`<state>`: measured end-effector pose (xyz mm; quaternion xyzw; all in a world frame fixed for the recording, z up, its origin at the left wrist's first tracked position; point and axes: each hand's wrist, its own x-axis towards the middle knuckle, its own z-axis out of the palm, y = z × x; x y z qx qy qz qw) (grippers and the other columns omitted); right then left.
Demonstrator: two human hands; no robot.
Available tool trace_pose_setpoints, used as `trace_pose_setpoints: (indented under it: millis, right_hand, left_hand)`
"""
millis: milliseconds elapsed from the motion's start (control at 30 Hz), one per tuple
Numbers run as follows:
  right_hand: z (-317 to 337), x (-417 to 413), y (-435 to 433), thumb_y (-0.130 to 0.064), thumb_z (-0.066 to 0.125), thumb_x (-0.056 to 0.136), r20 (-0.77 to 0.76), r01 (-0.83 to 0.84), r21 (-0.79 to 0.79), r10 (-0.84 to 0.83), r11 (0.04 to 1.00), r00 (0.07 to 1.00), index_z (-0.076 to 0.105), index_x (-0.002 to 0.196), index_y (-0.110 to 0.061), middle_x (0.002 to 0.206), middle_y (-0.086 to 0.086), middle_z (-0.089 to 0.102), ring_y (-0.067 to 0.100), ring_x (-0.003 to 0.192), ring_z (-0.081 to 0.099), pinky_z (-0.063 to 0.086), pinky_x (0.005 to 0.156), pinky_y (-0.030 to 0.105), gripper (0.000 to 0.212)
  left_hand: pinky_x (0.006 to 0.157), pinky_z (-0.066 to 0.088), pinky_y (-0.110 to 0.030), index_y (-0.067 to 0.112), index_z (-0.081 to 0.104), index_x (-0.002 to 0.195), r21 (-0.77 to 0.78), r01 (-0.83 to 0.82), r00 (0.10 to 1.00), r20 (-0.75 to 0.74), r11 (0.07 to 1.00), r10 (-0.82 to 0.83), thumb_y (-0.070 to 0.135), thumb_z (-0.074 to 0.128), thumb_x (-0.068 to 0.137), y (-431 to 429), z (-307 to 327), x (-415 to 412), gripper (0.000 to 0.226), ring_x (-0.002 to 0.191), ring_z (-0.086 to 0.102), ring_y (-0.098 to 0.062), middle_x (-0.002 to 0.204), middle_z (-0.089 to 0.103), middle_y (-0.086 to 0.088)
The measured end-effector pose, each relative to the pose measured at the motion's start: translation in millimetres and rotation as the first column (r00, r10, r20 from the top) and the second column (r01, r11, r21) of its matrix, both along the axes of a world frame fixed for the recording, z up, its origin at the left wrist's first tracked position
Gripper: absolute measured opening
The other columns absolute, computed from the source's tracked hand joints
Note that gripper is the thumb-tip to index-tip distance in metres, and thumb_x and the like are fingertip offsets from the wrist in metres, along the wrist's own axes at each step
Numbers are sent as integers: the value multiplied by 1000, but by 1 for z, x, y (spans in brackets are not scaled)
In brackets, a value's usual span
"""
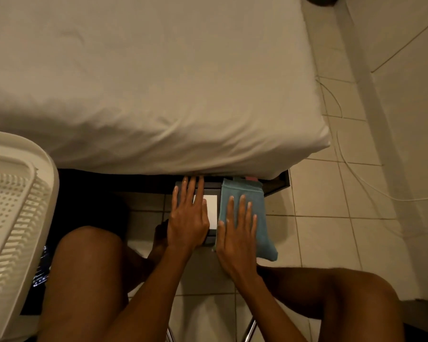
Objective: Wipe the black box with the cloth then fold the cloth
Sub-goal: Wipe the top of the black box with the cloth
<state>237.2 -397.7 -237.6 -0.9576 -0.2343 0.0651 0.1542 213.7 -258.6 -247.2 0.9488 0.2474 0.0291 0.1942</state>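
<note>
black box [209,232] sits on floor at foot of bed [143,77], white label on top, partly under left hand [188,218]. left hand flat, fingers spread, pressing box down, pinching nothing. right hand [237,233] flat, fingers spread on blue cloth [242,193], which drapes over box's right side, lower corner hanging toward tiled floor [331,230].

risks, judged: cloth hangs off edge, may slide off box under sideways stroke; flat palm without grip may skate over cloth, bunching it; left hand covers part of top, leaving that patch unwiped.

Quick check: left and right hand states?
Left hand: open, flat on the black box.
Right hand: open, flat on the blue cloth.
</note>
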Motion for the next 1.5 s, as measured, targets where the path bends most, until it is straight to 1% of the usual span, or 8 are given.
trace_pose_setpoints:
  millis: [133,300,567,767,967,1100,1267,1500]
  right_hand:
    - [-1,46,10,-42,19,103,-49,-10,-6,10,1000,999,0,158,-23,166,5,-8,21,153,-11,3,123,51,62]
    - [4,3,0,-42,17,103,-42,39,8,-39,999,998,2,158,-21,166,7,-6,24,153,-8,5,123,51,61]
    - [5,23,6,-42,17,103,-54,70,-11,-70,997,996,0,158,-23,166,5,-8,21,153,-10,-1,124,47,61]
    - [5,47,-1,-42,23,105,-106,-68,-1,67,998,992,-5,157,-33,165,-1,-15,14,151,-18,-3,124,44,60]
    - [7,1,-10,-41,21,103,-97,21,45,-16,999,995,2,158,-29,167,2,-7,18,153,-10,3,124,48,59]
    - [6,47,-11,-44,22,103,-105,-61,7,61,998,993,-2,157,-35,166,-2,-11,13,152,-15,3,124,46,60]
    - [12,6,-22,-45,20,102,-129,48,74,-38,996,991,0,157,-34,167,0,-6,14,153,-11,3,124,46,60]
    - [4,40,-15,-42,24,104,-105,159,64,-152,985,983,-2,157,-32,166,2,-10,19,153,-10,9,124,49,60]
  left_hand:
    - [124,10,-44,17,9,157,11,-9,1000,10,1000,9,34,15,102,0,0,3,57,153,6,-21,164,16,-8]
    - [124,10,-44,17,11,156,-6,-21,1000,8,1000,21,34,17,102,-1,2,2,57,152,7,-21,163,18,-8]
    - [124,6,-42,17,10,157,22,-20,1000,20,1000,20,33,20,103,-1,-1,1,57,153,6,-20,164,16,-7]
    - [124,10,-43,17,12,156,46,-31,999,15,998,30,34,19,103,-1,-4,2,57,153,8,-20,163,18,-7]
    - [124,13,-45,16,16,156,42,-30,999,20,999,29,32,23,102,-1,-3,4,56,152,12,-21,162,22,-8]
    - [124,12,-44,18,13,156,45,-32,999,17,998,31,34,20,103,0,-3,3,57,152,10,-20,163,20,-6]
    - [124,11,-43,19,13,156,36,-33,999,28,999,32,33,22,103,0,-1,3,56,152,10,-19,163,19,-5]
    - [124,12,-44,18,15,156,58,-31,999,24,998,29,32,25,103,0,-2,4,56,152,13,-20,162,22,-6]
